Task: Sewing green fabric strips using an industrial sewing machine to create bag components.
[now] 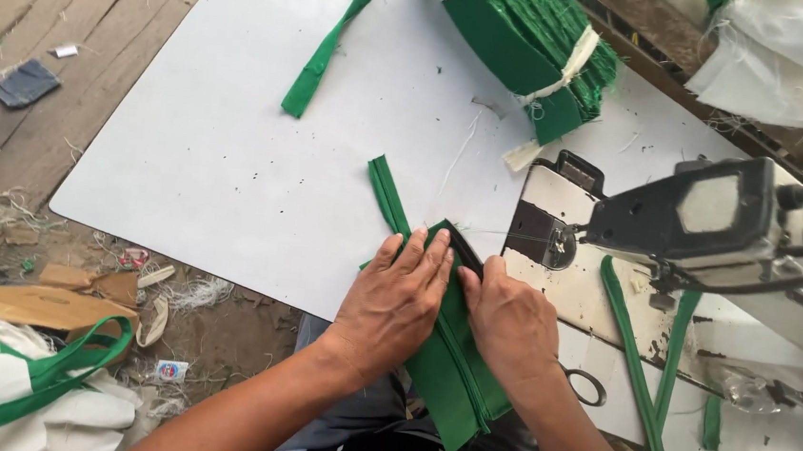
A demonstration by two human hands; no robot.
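the green strip (pixel 452 373) is folded lengthwise, creased, hanging off the table (pixel 234 165) edge beside the sewing machine (pixel 707 221). left hand (pixel 394 301) lies flat on it, fingers together; right hand (pixel 508 322) pinches its dark edge.

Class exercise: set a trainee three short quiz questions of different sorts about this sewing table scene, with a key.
1. True or false: both hands press on the green fabric.
2. Which lies nearest the right hand? A) scissors B) tied green bundle C) loose green strip
3. Fill in: the sewing machine stands to the ___ of the left hand.

Key: 1 true; 2 A; 3 right.
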